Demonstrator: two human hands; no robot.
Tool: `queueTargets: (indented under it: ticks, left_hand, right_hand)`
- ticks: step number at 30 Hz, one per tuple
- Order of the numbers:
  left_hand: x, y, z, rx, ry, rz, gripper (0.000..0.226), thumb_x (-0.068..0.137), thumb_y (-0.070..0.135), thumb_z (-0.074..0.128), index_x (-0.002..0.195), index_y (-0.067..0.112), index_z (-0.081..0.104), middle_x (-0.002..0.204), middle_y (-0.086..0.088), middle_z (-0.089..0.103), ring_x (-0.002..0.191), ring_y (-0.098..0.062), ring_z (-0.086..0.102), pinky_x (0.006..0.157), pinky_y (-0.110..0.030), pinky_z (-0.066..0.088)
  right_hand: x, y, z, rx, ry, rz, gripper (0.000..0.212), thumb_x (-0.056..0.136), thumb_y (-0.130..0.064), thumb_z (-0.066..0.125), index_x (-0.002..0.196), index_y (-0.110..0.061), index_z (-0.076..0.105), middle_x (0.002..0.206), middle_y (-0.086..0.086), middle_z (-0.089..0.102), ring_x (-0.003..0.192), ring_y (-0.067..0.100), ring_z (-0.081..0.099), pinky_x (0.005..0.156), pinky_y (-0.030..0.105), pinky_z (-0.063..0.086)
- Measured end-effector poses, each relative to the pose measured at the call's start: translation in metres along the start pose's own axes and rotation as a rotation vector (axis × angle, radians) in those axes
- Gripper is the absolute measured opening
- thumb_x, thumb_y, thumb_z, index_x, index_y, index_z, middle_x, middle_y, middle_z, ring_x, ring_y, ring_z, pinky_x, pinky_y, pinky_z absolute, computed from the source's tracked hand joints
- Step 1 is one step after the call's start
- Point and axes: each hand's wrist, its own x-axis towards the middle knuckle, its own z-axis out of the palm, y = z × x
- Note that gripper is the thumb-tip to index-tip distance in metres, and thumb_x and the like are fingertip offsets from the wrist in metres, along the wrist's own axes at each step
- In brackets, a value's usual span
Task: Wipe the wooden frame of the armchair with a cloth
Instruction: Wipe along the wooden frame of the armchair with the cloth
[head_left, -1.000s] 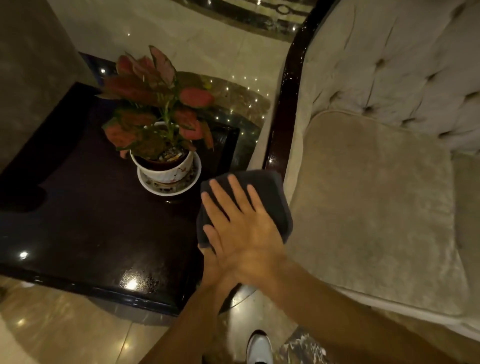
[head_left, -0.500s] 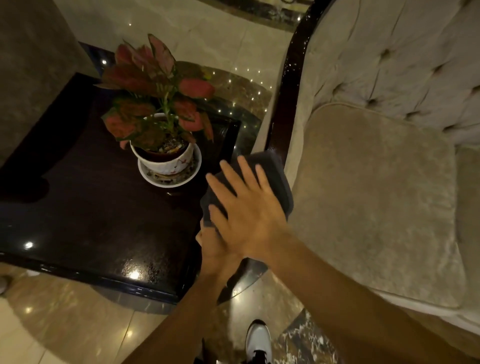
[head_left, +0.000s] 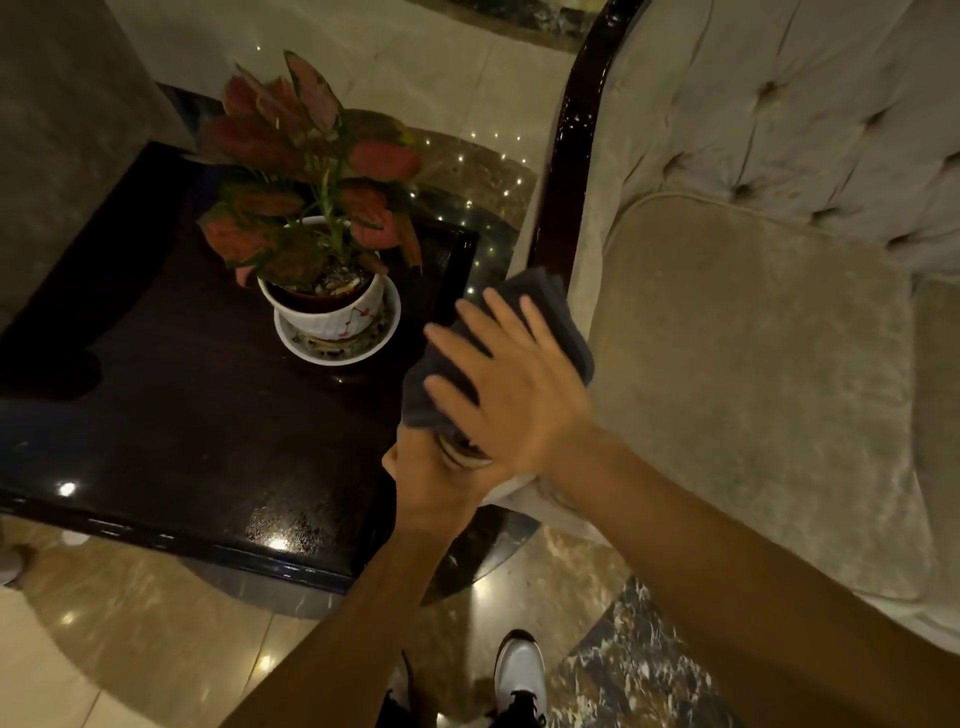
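The armchair (head_left: 753, 364) fills the right side of the head view: beige upholstery, a tufted back and a loose seat cushion (head_left: 753, 405). Its wooden frame (head_left: 574, 130) is a dark, glossy rail that curves along the left edge of the upholstery, from the top of the view down to the front end of the arm. Immediately left of the armchair stands a dark, polished side table (head_left: 182, 415) on a glossy tiled floor (head_left: 130, 649). On the table's far right portion, near the frame, a potted plant (head_left: 311, 208) with red-green leaves stands in a white pot on a white saucer (head_left: 337, 343). The cloth (head_left: 550, 306), dark grey and folded, lies over the lower section of the frame at the armchair's front arm. The right hand (head_left: 514, 395) lies flat on the cloth with the fingers spread and extended, pressing it against the frame; the hand is not clenched around it. The left hand (head_left: 436, 478) sits directly below and nearer the camera than the right hand, curled around the front end of the arm at the cloth's lower edge; whether it grasps the cloth, the frame, or both cannot be determined. A white and black shoe (head_left: 519, 675) is visible on the floor at the bottom of the view, in front of the armchair.
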Motion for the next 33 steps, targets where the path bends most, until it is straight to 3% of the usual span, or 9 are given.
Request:
queueTargets:
  ticks: [2,5,7,9,11,13,17,26,33]
  left_hand:
    - [0.002,0.000,-0.004,0.020,-0.034,0.030,0.088,0.060,0.043,0.084,0.135,0.047,0.039,0.138,0.007,0.052,0.128,-0.012,0.053,0.102,-0.038,0.045]
    - [-0.003,0.009,-0.010,0.108,-0.049,-0.080,0.078,0.076,0.056,0.052,0.147,0.029,0.034,0.142,-0.002,0.051,0.131,-0.019,0.052,0.105,-0.040,0.044]
    - [-0.010,0.019,-0.011,0.192,-0.118,-0.106,0.071,0.087,0.046,0.039,0.146,0.006,0.039,0.147,-0.014,0.050,0.138,-0.025,0.044,0.116,-0.043,0.032]
    - [-0.012,0.024,-0.012,0.300,-0.140,-0.067,0.061,0.093,0.023,0.055,0.147,0.000,0.036,0.151,-0.019,0.043,0.143,-0.027,0.038,0.123,-0.039,0.019]
    - [-0.010,0.036,-0.014,0.203,-0.089,-0.018,0.090,0.074,0.021,0.083,0.148,0.012,0.033,0.147,-0.010,0.047,0.136,-0.014,0.045,0.113,-0.028,0.033]
    - [-0.003,0.054,-0.010,0.292,-0.011,0.047,0.107,0.057,0.050,0.087,0.146,0.026,0.032,0.144,0.005,0.045,0.133,-0.010,0.043,0.106,-0.035,0.036]
    - [0.026,0.097,0.020,0.649,0.022,0.105,0.101,0.070,0.068,0.065,0.151,0.022,0.025,0.151,0.000,0.040,0.135,-0.020,0.040,0.109,-0.045,0.033]
    - [0.126,0.158,0.076,0.441,0.012,-0.153,0.112,0.079,0.059,0.065,0.155,0.021,-0.008,0.158,-0.012,0.025,0.129,-0.032,0.051,0.091,-0.040,0.049]
    - [0.230,0.197,0.126,0.711,0.081,0.008,0.085,0.091,0.061,0.041,0.154,0.020,0.001,0.153,-0.007,0.038,0.125,-0.025,0.054,0.090,-0.040,0.053]
  right_hand:
    - [-0.016,-0.004,0.005,0.055,0.078,0.148,0.055,0.103,-0.050,0.023,0.153,-0.029,0.035,0.163,0.003,0.028,0.154,0.026,0.001,0.124,0.051,0.001]
    - [-0.044,-0.038,0.019,0.159,0.148,0.282,0.054,0.104,-0.046,0.021,0.155,-0.027,0.030,0.165,0.004,0.022,0.154,0.032,-0.002,0.123,0.057,0.006]
    - [-0.044,-0.041,0.020,0.100,0.095,0.149,0.055,0.103,-0.046,0.021,0.155,-0.027,0.028,0.165,0.006,0.024,0.153,0.034,0.004,0.123,0.056,0.004]
    - [-0.028,-0.018,0.009,0.044,-0.003,-0.101,0.055,0.102,-0.049,0.021,0.154,-0.031,0.027,0.164,0.004,0.026,0.153,0.032,0.009,0.123,0.052,0.002]
    - [-0.006,0.019,-0.004,-0.009,-0.049,-0.256,0.055,0.102,-0.051,0.020,0.152,-0.031,0.032,0.161,0.004,0.033,0.153,0.029,0.014,0.124,0.049,0.004]
    - [0.018,0.053,-0.019,-0.121,-0.029,-0.272,0.056,0.103,-0.050,0.021,0.145,-0.024,0.047,0.153,0.009,0.046,0.151,0.032,0.020,0.124,0.049,0.007]
    - [0.056,0.085,-0.040,-0.170,0.023,-0.284,0.050,0.103,-0.046,0.030,0.127,-0.017,0.063,0.140,0.011,0.057,0.146,0.035,0.029,0.122,0.050,0.012]
    - [0.143,0.145,-0.059,0.163,0.200,-0.083,0.040,0.102,-0.039,0.031,0.114,-0.018,0.063,0.143,0.008,0.051,0.149,0.031,0.022,0.123,0.052,0.015]
    - [0.232,0.225,-0.071,0.261,0.169,0.047,0.048,0.103,-0.037,0.022,0.121,-0.017,0.061,0.149,0.004,0.045,0.150,0.027,0.016,0.122,0.053,0.014]
